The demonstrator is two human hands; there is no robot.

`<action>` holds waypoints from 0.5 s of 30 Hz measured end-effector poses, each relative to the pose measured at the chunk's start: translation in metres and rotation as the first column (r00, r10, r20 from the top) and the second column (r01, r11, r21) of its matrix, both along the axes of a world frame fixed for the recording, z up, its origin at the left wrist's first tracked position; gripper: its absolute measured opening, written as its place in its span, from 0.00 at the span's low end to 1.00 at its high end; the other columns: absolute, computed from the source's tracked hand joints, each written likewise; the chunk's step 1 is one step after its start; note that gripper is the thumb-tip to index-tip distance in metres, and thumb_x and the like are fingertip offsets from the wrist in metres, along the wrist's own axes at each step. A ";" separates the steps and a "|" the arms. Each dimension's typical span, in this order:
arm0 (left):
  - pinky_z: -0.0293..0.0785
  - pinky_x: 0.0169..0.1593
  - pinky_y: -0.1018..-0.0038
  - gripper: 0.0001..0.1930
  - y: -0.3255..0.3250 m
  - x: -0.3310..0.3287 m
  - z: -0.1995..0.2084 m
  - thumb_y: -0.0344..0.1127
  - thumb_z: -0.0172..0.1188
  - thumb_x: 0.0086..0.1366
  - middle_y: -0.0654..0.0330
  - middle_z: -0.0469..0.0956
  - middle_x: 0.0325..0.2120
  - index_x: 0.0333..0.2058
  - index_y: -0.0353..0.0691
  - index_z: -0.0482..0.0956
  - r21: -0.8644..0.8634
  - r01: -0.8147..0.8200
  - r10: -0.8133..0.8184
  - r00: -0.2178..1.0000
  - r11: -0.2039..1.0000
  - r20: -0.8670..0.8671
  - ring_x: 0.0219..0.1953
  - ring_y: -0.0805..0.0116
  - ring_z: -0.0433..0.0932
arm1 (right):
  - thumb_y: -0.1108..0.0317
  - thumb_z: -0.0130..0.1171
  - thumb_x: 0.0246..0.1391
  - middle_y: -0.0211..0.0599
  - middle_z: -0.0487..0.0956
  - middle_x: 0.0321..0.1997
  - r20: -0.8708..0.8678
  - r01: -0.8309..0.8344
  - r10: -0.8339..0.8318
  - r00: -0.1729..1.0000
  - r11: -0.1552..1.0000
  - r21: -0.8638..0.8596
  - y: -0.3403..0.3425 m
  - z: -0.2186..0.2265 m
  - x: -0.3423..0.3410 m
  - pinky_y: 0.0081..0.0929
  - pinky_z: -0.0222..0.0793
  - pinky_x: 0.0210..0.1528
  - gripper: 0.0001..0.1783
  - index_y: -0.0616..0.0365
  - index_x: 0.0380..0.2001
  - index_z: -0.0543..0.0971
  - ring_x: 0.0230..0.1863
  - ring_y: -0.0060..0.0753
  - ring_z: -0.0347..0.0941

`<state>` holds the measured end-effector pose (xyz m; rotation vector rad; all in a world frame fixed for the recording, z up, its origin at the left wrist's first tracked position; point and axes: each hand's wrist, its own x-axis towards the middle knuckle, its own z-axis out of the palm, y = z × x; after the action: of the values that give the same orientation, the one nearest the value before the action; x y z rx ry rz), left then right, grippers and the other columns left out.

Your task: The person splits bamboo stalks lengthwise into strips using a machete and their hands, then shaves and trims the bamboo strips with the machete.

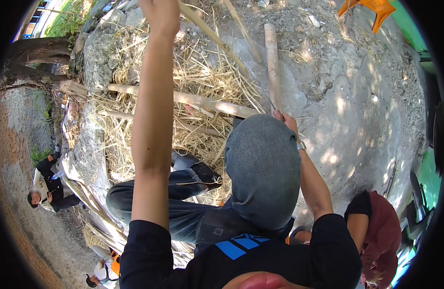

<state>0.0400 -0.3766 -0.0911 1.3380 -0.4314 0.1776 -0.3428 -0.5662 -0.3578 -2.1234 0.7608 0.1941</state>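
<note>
My left arm stretches far ahead, and my left hand [160, 15] is closed at the far end of a long pale bamboo strip [210, 32]; its fingers are partly cut off by the picture's edge. The strip slants down to the right. Just beyond my raised knee [264, 168], my right hand [289, 122] is closed on a knife, whose thin dark blade [270, 101] points toward the strip's near end. My knee hides the knife's handle in part. A thick bamboo pole [272, 62] lies just beyond the right hand.
Bamboo shavings [198, 77] cover the ground under my left arm. Another bamboo pole [188, 98] lies across them. An orange plastic chair [369, 8] stands far right. A person in a dark red top [383, 231] is close at my right; another person [51, 185] sits far left.
</note>
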 end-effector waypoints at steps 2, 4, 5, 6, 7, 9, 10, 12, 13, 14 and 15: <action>0.78 0.40 0.63 0.25 0.043 0.007 0.007 0.50 0.43 0.80 0.44 0.84 0.42 0.55 0.31 0.72 0.031 -0.097 0.095 0.994 0.995 0.056 0.40 0.59 0.84 | 0.40 0.57 0.64 0.53 0.75 0.19 0.056 0.074 -0.080 0.995 0.992 0.098 0.004 0.005 -0.001 0.43 0.66 0.29 0.35 0.67 0.24 0.75 0.21 0.52 0.68; 0.72 0.28 0.73 0.23 0.079 -0.012 0.025 0.44 0.35 0.82 0.48 0.85 0.31 0.50 0.31 0.74 -0.019 -0.242 0.243 0.967 0.970 0.079 0.26 0.68 0.79 | 0.42 0.62 0.61 0.50 0.75 0.19 0.144 0.081 -0.095 0.985 0.992 0.096 0.011 0.022 0.010 0.41 0.66 0.29 0.32 0.66 0.24 0.76 0.21 0.49 0.67; 0.70 0.27 0.75 0.24 0.109 -0.014 0.030 0.46 0.33 0.83 0.51 0.83 0.29 0.51 0.31 0.73 -0.078 -0.304 0.309 0.949 0.949 0.060 0.24 0.70 0.75 | 0.44 0.67 0.57 0.47 0.75 0.19 0.238 0.080 -0.100 0.966 0.992 0.095 0.013 0.034 0.019 0.40 0.67 0.29 0.30 0.65 0.25 0.76 0.20 0.46 0.66; 0.68 0.22 0.78 0.22 0.127 -0.025 0.039 0.44 0.33 0.82 0.55 0.81 0.24 0.50 0.34 0.73 -0.126 -0.337 0.341 0.940 0.933 0.015 0.19 0.75 0.71 | 0.46 0.70 0.53 0.46 0.76 0.19 0.215 0.048 -0.056 0.975 0.998 0.044 0.007 0.039 0.030 0.39 0.68 0.30 0.27 0.64 0.26 0.77 0.21 0.47 0.69; 0.67 0.22 0.78 0.23 0.148 -0.032 0.046 0.46 0.33 0.82 0.59 0.77 0.22 0.50 0.33 0.73 -0.163 -0.387 0.386 0.922 0.908 -0.040 0.18 0.76 0.66 | 0.49 0.74 0.49 0.45 0.77 0.20 0.192 0.014 -0.013 0.981 1.000 -0.002 -0.001 0.039 0.049 0.39 0.69 0.31 0.25 0.63 0.28 0.78 0.23 0.47 0.72; 0.65 0.22 0.77 0.22 0.204 -0.043 0.066 0.45 0.33 0.82 0.66 0.70 0.22 0.52 0.35 0.72 -0.219 -0.500 0.499 0.864 0.838 -0.063 0.19 0.77 0.63 | 0.50 0.75 0.47 0.46 0.78 0.21 0.362 0.003 -0.009 0.932 1.000 0.018 -0.003 0.031 0.106 0.42 0.72 0.32 0.24 0.62 0.28 0.79 0.25 0.49 0.77; 0.64 0.22 0.77 0.21 0.228 -0.053 0.069 0.44 0.33 0.82 0.66 0.68 0.22 0.52 0.36 0.72 -0.204 -0.484 0.486 0.873 0.851 -0.044 0.20 0.76 0.62 | 0.50 0.75 0.46 0.48 0.80 0.25 0.357 -0.024 0.042 0.933 0.998 -0.056 -0.006 0.024 0.138 0.43 0.74 0.36 0.25 0.62 0.29 0.80 0.29 0.51 0.78; 0.59 0.22 0.76 0.20 0.268 -0.065 0.072 0.45 0.35 0.82 0.67 0.66 0.23 0.51 0.38 0.73 -0.152 -0.644 0.642 0.763 0.750 -0.066 0.20 0.76 0.61 | 0.49 0.76 0.44 0.53 0.82 0.34 0.355 -0.051 0.126 0.926 0.976 -0.212 -0.018 0.000 0.200 0.46 0.75 0.43 0.26 0.63 0.33 0.82 0.37 0.54 0.80; 0.57 0.23 0.76 0.21 0.299 -0.063 0.065 0.46 0.36 0.82 0.64 0.65 0.25 0.51 0.37 0.73 -0.137 -0.653 0.650 0.757 0.745 -0.068 0.21 0.73 0.59 | 0.48 0.76 0.43 0.56 0.82 0.38 0.355 -0.047 0.156 0.922 0.954 -0.297 -0.027 -0.020 0.226 0.46 0.75 0.47 0.28 0.64 0.35 0.83 0.42 0.56 0.79; 0.56 0.22 0.75 0.21 0.317 -0.066 0.055 0.46 0.37 0.81 0.63 0.65 0.25 0.52 0.36 0.73 -0.115 -0.664 0.659 0.747 0.739 -0.086 0.20 0.73 0.58 | 0.47 0.75 0.44 0.58 0.82 0.43 0.292 -0.060 0.164 0.942 0.941 -0.334 -0.038 -0.039 0.245 0.46 0.73 0.52 0.30 0.64 0.38 0.84 0.48 0.56 0.78; 0.55 0.22 0.75 0.21 0.333 -0.074 0.066 0.45 0.38 0.81 0.63 0.65 0.24 0.53 0.35 0.73 -0.089 -0.685 0.683 0.728 0.723 -0.064 0.20 0.73 0.57 | 0.45 0.74 0.44 0.60 0.81 0.47 0.259 -0.082 0.179 0.949 0.935 -0.344 -0.034 -0.049 0.273 0.45 0.72 0.56 0.32 0.64 0.40 0.85 0.53 0.57 0.76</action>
<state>-0.0338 -0.0441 -0.0249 1.3404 0.1267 0.7940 -0.0699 -0.5997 -0.4072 -2.4521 0.5034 -0.1835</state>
